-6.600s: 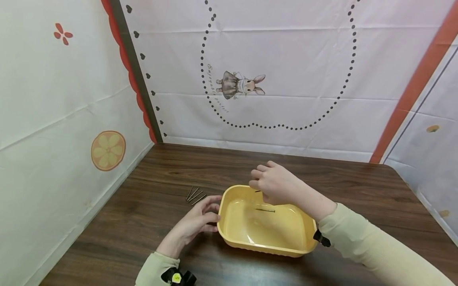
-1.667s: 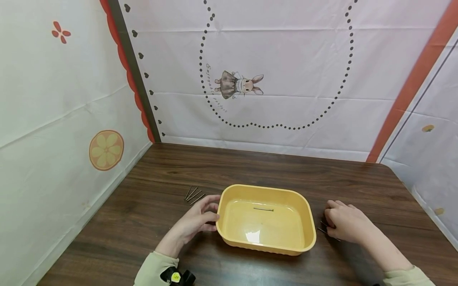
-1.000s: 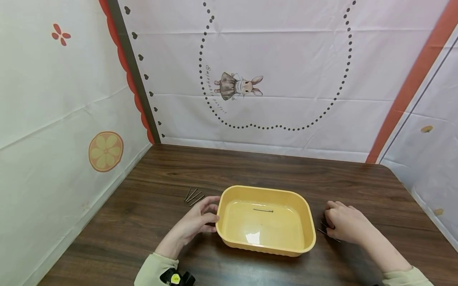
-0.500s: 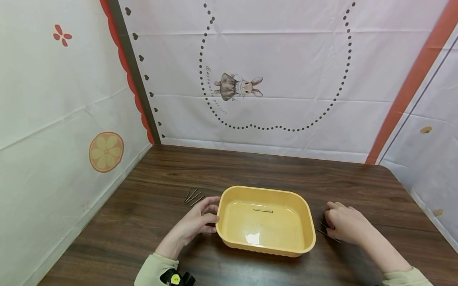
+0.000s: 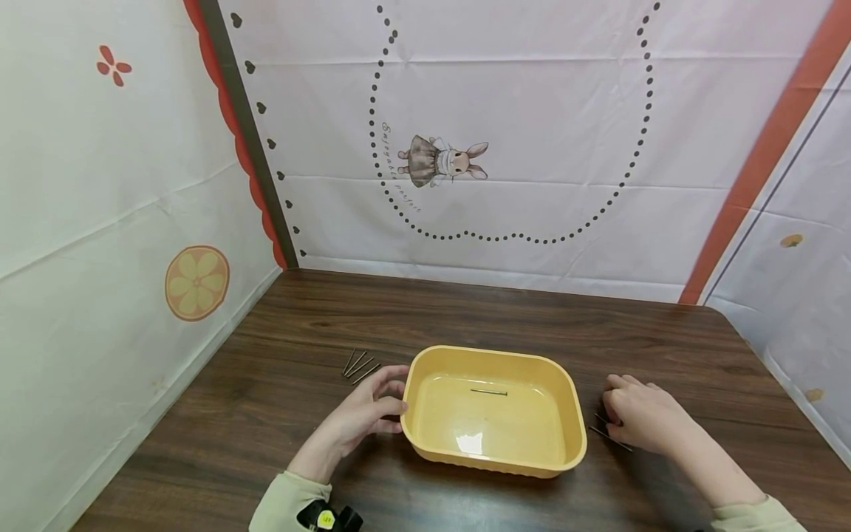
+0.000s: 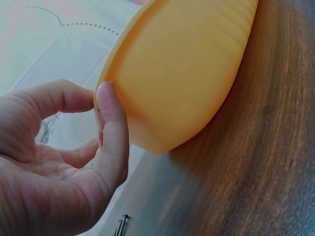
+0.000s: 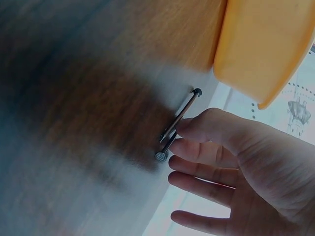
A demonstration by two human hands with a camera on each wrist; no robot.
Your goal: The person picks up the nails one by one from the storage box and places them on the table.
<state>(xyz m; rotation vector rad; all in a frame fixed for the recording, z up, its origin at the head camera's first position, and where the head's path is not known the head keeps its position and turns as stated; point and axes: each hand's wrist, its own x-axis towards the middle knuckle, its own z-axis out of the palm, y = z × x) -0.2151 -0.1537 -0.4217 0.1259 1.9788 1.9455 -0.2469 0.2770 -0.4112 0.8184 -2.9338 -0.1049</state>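
A yellow plastic tub (image 5: 494, 467) stands on the table, with one nail (image 5: 488, 392) lying on its floor. My left hand (image 5: 359, 410) holds the tub's left end, fingertips and thumb at the rim and outer wall. To the right of the tub, my right hand (image 5: 643, 415) is low at the tabletop, thumb and index finger pinching a nail (image 7: 161, 156) whose flat head sticks out below. Another nail (image 7: 183, 112) lies right beside the fingertips and crosses it in the right wrist view. The other right fingers (image 7: 199, 191) are spread loosely.
Several more nails (image 5: 360, 367) lie on the dark wooden table (image 5: 219, 436) beyond my left hand. White printed cloth (image 5: 552, 133) hangs behind the table and along both sides.
Since the oldest frame, my right hand has moved from above the tub to the nails on its right. Over the last second, nothing visibly moves.
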